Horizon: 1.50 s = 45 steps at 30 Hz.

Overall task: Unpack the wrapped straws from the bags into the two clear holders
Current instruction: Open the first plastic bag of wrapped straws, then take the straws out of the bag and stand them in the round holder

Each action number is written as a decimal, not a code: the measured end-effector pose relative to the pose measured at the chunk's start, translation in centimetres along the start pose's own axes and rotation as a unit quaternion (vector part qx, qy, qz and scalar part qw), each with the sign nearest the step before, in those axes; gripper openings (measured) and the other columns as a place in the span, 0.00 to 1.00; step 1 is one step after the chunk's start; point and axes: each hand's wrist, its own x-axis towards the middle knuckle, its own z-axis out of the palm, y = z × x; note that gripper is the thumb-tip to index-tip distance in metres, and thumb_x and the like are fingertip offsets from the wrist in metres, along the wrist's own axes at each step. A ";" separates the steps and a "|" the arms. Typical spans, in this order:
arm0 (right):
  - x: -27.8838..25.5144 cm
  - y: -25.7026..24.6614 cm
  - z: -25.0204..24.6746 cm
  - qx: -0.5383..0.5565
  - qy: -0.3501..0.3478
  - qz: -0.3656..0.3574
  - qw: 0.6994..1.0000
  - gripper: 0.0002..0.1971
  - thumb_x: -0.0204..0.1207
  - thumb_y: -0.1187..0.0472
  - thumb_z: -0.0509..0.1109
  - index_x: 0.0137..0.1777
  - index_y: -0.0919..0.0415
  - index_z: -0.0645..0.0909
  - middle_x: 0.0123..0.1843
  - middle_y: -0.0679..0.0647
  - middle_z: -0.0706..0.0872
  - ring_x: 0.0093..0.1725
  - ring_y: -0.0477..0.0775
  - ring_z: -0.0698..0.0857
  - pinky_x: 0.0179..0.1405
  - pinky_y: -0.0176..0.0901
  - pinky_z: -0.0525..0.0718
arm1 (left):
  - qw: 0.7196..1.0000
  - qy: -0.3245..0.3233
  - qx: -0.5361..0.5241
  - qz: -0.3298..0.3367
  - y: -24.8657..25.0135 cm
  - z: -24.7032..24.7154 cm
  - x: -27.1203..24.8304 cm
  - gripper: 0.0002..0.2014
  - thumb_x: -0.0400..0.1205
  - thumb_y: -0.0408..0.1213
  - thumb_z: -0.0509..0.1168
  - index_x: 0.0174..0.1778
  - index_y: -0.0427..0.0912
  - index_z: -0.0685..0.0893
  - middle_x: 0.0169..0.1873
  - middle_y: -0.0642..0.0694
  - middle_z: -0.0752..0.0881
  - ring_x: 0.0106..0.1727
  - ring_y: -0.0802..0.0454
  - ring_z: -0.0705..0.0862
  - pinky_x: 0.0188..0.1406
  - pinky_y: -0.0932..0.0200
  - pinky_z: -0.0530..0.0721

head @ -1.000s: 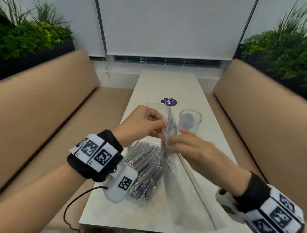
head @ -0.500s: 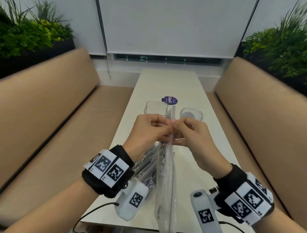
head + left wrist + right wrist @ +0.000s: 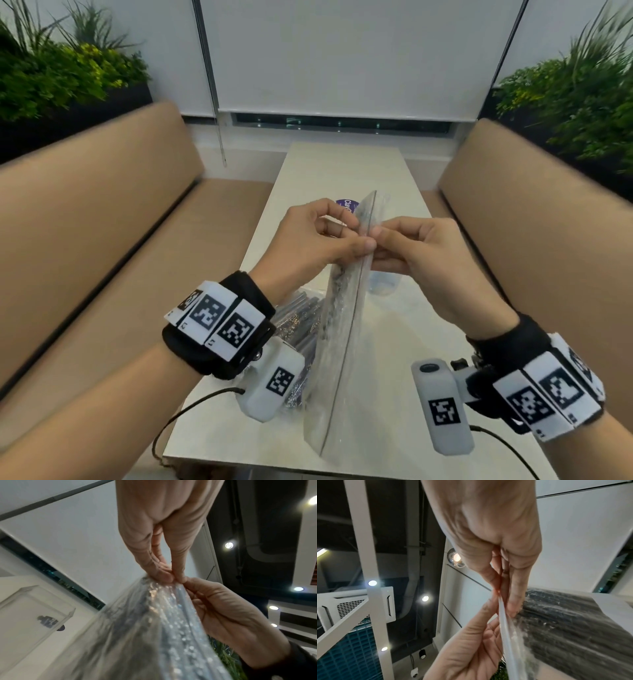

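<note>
I hold a clear bag of wrapped straws (image 3: 342, 329) upright and edge-on above the table (image 3: 342, 164). My left hand (image 3: 362, 241) pinches its top seam from the left. My right hand (image 3: 376, 236) pinches the same seam from the right. In the left wrist view the left hand (image 3: 169, 578) and right hand (image 3: 186, 582) meet at the bag's (image 3: 154, 628) top. The right wrist view has the bag (image 3: 565, 622) edge-on. A second bag of straws (image 3: 301, 318) lies flat under my left wrist. The round clear holder (image 3: 383, 286) peeks out below my right hand. The square clear holder (image 3: 34, 615) is empty.
A purple sticker (image 3: 345, 205) lies on the table behind my left hand. Tan benches (image 3: 102, 222) run along both sides of the narrow table, with planters (image 3: 61, 75) behind them. Cables trail from both wrist cameras over the near table edge.
The bag swung from slanting on the table to upright. My right hand climbed to the top seam beside the left, and both hands rose, now hiding the holders in the head view.
</note>
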 end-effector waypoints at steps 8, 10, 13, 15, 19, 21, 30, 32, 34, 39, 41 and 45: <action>0.3 1.8 -0.2 0.025 0.014 0.080 0.996 0.06 0.78 0.67 0.71 0.41 0.68 0.86 0.31 0.58 0.88 0.34 0.57 0.87 0.38 0.44 0.89 | 1.000 -0.021 -0.018 -0.014 -1.0 0.2 -0.4 0.11 0.73 0.22 0.75 0.50 0.24 0.87 0.39 0.29 0.91 0.35 0.47 0.92 0.40 0.58 0.92; 0.2 1.7 -0.3 0.034 0.001 0.086 0.996 0.07 0.77 0.66 0.72 0.38 0.65 0.86 0.30 0.55 0.88 0.31 0.53 0.86 0.38 0.44 0.88 | 1.000 -0.017 -0.020 -0.018 -1.1 0.2 -0.4 0.07 0.74 0.20 0.73 0.46 0.25 0.88 0.34 0.36 0.91 0.32 0.50 0.91 0.37 0.61 0.91; 0.0 1.6 0.0 -0.036 0.009 0.061 0.997 0.09 0.75 0.69 0.71 0.33 0.67 0.83 0.25 0.55 0.83 0.26 0.51 0.81 0.33 0.41 0.84 | 0.999 -0.012 0.011 -0.032 -1.4 0.6 -0.5 0.04 0.75 0.20 0.72 0.43 0.28 0.89 0.31 0.38 0.89 0.28 0.53 0.89 0.32 0.63 0.89; -0.1 1.6 0.2 -0.262 0.048 -0.024 0.964 0.10 0.70 0.67 0.71 0.28 0.69 0.79 0.22 0.56 0.80 0.24 0.48 0.74 0.31 0.33 0.74 | 0.994 0.038 0.103 0.003 -2.1 0.6 -0.6 0.05 0.75 0.22 0.69 0.40 0.34 0.88 0.29 0.40 0.88 0.25 0.55 0.87 0.29 0.62 0.88; -0.7 0.9 -0.3 -0.463 0.105 -0.124 0.872 0.10 0.67 0.66 0.71 0.32 0.74 0.77 0.29 0.67 0.81 0.28 0.54 0.68 0.30 0.30 0.68 | 0.922 0.101 0.338 0.160 -2.4 -0.2 -0.6 0.08 0.77 0.23 0.62 0.45 0.40 0.78 0.32 0.45 0.82 0.27 0.46 0.83 0.24 0.59 0.79; -0.5 0.9 -0.7 -0.462 0.111 -0.109 0.873 0.11 0.66 0.66 0.71 0.33 0.76 0.77 0.32 0.70 0.82 0.29 0.55 0.69 0.29 0.36 0.67 | 0.881 0.045 0.447 0.151 -2.2 0.2 -1.1 0.08 0.81 0.28 0.60 0.51 0.43 0.79 0.39 0.49 0.76 0.30 0.47 0.76 0.23 0.66 0.69; 0.5 3.3 -0.2 -0.471 0.012 0.007 0.882 0.09 0.72 0.68 0.65 0.50 0.61 0.70 0.38 0.54 0.77 0.38 0.58 0.76 0.26 0.45 0.72 | 0.906 -0.060 0.410 0.090 -2.9 1.3 -0.7 0.33 0.74 0.23 0.63 0.73 0.54 0.76 0.39 0.52 0.69 0.45 0.50 0.75 0.37 0.76 0.69; 0.0 2.7 -3.4 -0.467 0.052 0.019 0.882 0.05 0.72 0.72 0.64 0.46 0.64 0.78 0.37 0.62 0.83 0.33 0.58 0.81 0.27 0.52 0.84 | 0.857 -0.066 0.496 0.121 -3.3 -1.0 -1.1 0.38 0.73 0.18 0.62 0.75 0.59 0.74 0.41 0.53 0.66 0.44 0.51 0.72 0.35 0.70 0.68; -0.8 1.9 -6.7 -0.463 0.081 0.046 0.882 0.04 0.75 0.68 0.67 0.41 0.65 0.83 0.32 0.63 0.87 0.21 0.46 0.82 0.23 0.38 0.86 | 0.771 -0.077 0.621 0.116 -3.7 -3.6 -1.6 0.45 0.75 0.17 0.62 0.78 0.69 0.63 0.50 0.49 0.69 0.43 0.52 0.71 0.36 0.66 0.69; -2.4 2.3 -6.5 -0.397 0.071 0.056 0.913 0.07 0.77 0.62 0.69 0.40 0.57 0.87 0.26 0.54 0.88 0.24 0.52 0.89 0.38 0.50 0.91 | 0.909 -0.110 0.395 0.072 -3.5 -2.9 -1.1 0.50 0.71 0.13 0.58 0.81 0.66 0.60 0.53 0.49 0.85 0.46 0.54 0.87 0.44 0.64 0.83; -2.7 2.9 -6.1 -0.357 0.075 0.048 0.930 0.05 0.77 0.61 0.71 0.42 0.57 0.88 0.28 0.53 0.89 0.28 0.57 0.90 0.39 0.55 0.92 | 0.959 -0.096 0.255 0.077 -3.2 -1.6 -0.9 0.43 0.70 0.12 0.61 0.74 0.60 0.75 0.39 0.51 0.85 0.43 0.57 0.88 0.49 0.65 0.83; -3.9 3.2 -9.2 -0.382 0.160 0.031 0.910 0.07 0.77 0.66 0.71 0.40 0.59 0.88 0.31 0.58 0.89 0.22 0.46 0.85 0.31 0.37 0.89 | 0.959 -0.055 0.256 0.106 -2.5 -3.3 -1.0 0.27 0.70 0.12 0.62 0.33 0.54 0.92 0.40 0.43 0.81 0.43 0.57 0.82 0.50 0.71 0.76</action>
